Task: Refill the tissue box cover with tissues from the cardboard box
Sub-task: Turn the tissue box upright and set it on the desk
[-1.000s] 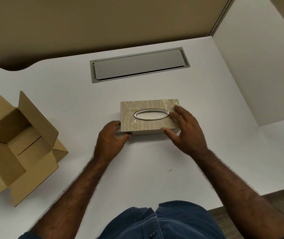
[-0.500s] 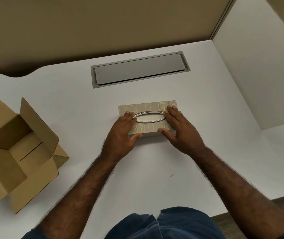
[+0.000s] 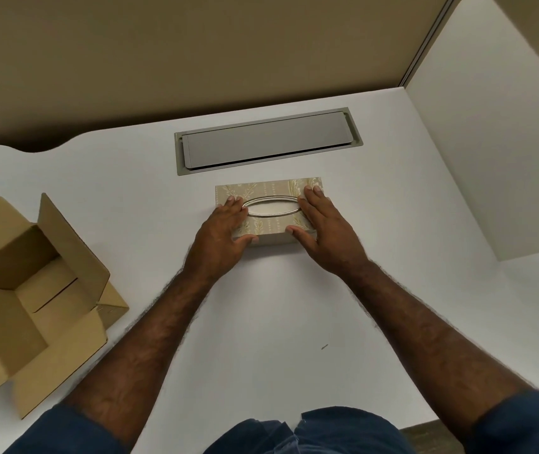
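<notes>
Now that both palms have slid up onto its patterned top, the tissue box cover (image 3: pixel 269 211) sits mid-desk (image 3: pixel 261 322), pressed flat by the left hand (image 3: pixel 225 235) and right hand (image 3: pixel 322 232), fingers spread, gripping nothing. Likely seating it; the cardboard box (image 3: pixel 28 290) lies well left.

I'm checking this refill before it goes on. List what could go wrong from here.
1. Both hands, left and right, lie flat on top of the tissue box cover, not gripping its sides; it may slide on the smooth white desk when lifted.
2. The cardboard box shows only bare cardboard in its visible part, so tissues may be missing.
3. That box sits at the desk's near left edge and could be knocked off.
</notes>
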Action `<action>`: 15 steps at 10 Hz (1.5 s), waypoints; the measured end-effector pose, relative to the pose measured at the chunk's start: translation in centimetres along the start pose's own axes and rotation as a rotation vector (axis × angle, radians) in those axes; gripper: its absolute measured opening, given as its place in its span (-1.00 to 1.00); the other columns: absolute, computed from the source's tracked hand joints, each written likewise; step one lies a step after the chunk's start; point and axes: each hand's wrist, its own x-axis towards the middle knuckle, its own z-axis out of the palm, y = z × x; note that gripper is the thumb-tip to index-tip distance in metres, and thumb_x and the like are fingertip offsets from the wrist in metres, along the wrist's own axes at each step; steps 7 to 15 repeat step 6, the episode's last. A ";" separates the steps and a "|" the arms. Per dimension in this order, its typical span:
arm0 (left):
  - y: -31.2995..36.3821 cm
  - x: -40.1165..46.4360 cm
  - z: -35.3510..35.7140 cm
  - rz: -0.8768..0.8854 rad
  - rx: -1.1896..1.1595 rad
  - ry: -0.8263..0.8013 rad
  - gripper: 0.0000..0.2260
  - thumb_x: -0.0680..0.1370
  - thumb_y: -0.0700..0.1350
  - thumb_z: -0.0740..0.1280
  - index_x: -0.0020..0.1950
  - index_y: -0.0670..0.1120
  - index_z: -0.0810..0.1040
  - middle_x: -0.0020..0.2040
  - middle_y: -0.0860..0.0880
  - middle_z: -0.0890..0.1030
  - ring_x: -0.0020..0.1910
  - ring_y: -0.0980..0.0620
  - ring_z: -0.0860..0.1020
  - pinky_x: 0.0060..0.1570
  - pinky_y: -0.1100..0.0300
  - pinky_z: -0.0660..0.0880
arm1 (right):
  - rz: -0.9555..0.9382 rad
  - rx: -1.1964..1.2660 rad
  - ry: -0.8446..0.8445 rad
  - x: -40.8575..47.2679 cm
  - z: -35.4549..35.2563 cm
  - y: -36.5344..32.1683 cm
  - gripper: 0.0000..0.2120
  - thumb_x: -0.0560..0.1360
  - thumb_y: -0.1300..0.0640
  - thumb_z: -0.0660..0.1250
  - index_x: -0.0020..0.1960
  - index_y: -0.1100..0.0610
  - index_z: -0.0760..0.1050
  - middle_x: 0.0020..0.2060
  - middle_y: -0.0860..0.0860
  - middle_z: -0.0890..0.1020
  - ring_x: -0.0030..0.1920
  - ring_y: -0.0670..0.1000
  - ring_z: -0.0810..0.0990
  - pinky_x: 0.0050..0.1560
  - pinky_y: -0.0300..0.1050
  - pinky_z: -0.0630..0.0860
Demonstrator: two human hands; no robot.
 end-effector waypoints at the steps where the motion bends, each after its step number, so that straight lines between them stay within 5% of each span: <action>1: -0.1 0.3 -0.1 -0.002 0.003 0.001 -0.37 0.51 -0.04 0.55 0.52 -0.21 0.45 0.58 -0.14 0.38 0.61 -0.07 0.27 0.62 0.02 0.14 | 0.003 -0.004 -0.005 0.6 0.0 0.2 -0.32 0.70 -0.11 0.39 0.67 0.24 0.33 0.71 0.18 0.31 0.74 0.17 0.20 0.71 0.17 0.23; 4: 1.0 0.1 -1.5 0.011 0.047 -0.041 -0.41 0.54 -0.10 0.51 0.51 -0.25 0.44 0.58 -0.19 0.38 0.61 -0.12 0.27 0.59 0.08 0.11 | -0.013 -0.101 -0.036 1.1 -0.7 -0.3 -0.31 0.69 -0.15 0.37 0.65 0.24 0.37 0.69 0.18 0.34 0.72 0.17 0.24 0.71 0.14 0.20; 6: 3.3 -0.7 -3.8 0.048 0.084 0.133 -0.55 0.65 -0.15 0.35 0.49 -0.32 0.44 0.53 -0.30 0.42 0.57 -0.23 0.34 0.58 -0.03 0.18 | -0.110 -0.236 -0.025 2.6 -3.5 -2.8 -0.22 0.68 -0.21 0.33 0.73 0.18 0.21 0.74 0.13 0.23 0.76 0.12 0.13 0.76 0.12 0.03; 15: 3.3 -0.7 -3.8 0.048 0.084 0.133 -0.55 0.65 -0.15 0.35 0.49 -0.32 0.44 0.53 -0.30 0.42 0.57 -0.23 0.34 0.58 -0.03 0.18 | -0.110 -0.236 -0.025 2.6 -3.5 -2.8 -0.22 0.68 -0.21 0.33 0.73 0.18 0.21 0.74 0.13 0.23 0.76 0.12 0.13 0.76 0.12 0.03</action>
